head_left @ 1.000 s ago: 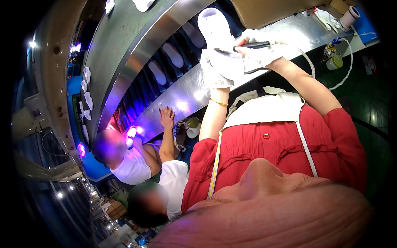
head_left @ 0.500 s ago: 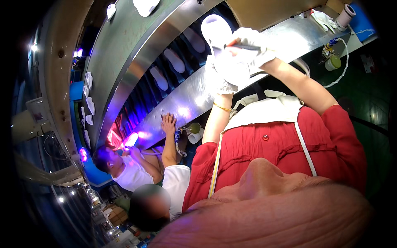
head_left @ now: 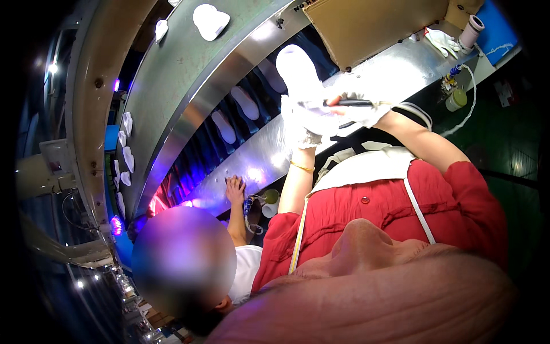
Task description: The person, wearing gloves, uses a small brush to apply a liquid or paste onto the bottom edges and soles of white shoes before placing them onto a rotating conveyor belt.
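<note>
A white shoe sole (head_left: 298,69) stands out from my gloved left hand (head_left: 305,127), which is closed around its lower part. Strong light washes out the glove and the sole there, so their borders are hard to tell. My right hand (head_left: 364,110), in a white glove with bare fingertips showing, grips a slim black pen-shaped tool (head_left: 354,103). The tool lies across the lower part of the sole, pointing left; whether its tip touches cannot be told. A pale cable (head_left: 421,112) loops beside my right wrist.
Beneath my hands runs a shiny metal ledge (head_left: 263,146). Several soles (head_left: 245,103) lie in a dark slotted rack beyond it; white pieces (head_left: 211,22) rest on a green belt. A cardboard sheet (head_left: 372,28) and spare glove (head_left: 441,41) are at far right. A co-worker's hand (head_left: 235,189) touches the ledge.
The sole and both my hands sit slightly lower in the picture. My right hand has turned, showing more of the black tool. The co-worker's head at the left has moved up and looks larger.
</note>
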The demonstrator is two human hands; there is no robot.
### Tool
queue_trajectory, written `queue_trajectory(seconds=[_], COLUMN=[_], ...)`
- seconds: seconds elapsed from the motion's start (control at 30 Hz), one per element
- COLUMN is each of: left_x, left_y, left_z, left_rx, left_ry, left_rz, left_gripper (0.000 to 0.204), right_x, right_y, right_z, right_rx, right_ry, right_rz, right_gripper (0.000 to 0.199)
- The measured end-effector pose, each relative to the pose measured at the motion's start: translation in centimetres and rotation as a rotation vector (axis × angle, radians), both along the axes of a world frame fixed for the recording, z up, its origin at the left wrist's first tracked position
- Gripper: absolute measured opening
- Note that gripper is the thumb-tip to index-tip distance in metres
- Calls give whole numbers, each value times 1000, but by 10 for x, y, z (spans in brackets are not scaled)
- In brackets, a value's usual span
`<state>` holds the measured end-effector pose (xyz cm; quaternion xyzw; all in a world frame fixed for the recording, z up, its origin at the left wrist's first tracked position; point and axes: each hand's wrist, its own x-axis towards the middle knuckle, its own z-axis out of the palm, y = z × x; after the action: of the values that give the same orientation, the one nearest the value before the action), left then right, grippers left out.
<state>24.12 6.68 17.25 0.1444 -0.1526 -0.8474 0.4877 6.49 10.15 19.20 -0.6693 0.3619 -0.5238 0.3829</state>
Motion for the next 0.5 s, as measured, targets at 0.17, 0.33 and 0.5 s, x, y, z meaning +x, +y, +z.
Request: queue_trajectory(seconds=[0.17,0.33,0.5], left_x=[-5,-5,-10], left_y=[-2,-16,-33], left_z=[6,-3,26], left_rx=[-10,-92,-227], left_ry=[-100,-309,-328], left_rz=[8,111,104], left_gripper=[46,58,58], right_x=[-45,-44,-66], right_y=[-30,-38,9], right_z=[10,38,56], right_rx=[16,-364,-418], right_ry=[-97,230,438], right_rz=[-91,-144,-28], right_gripper=[11,16,22])
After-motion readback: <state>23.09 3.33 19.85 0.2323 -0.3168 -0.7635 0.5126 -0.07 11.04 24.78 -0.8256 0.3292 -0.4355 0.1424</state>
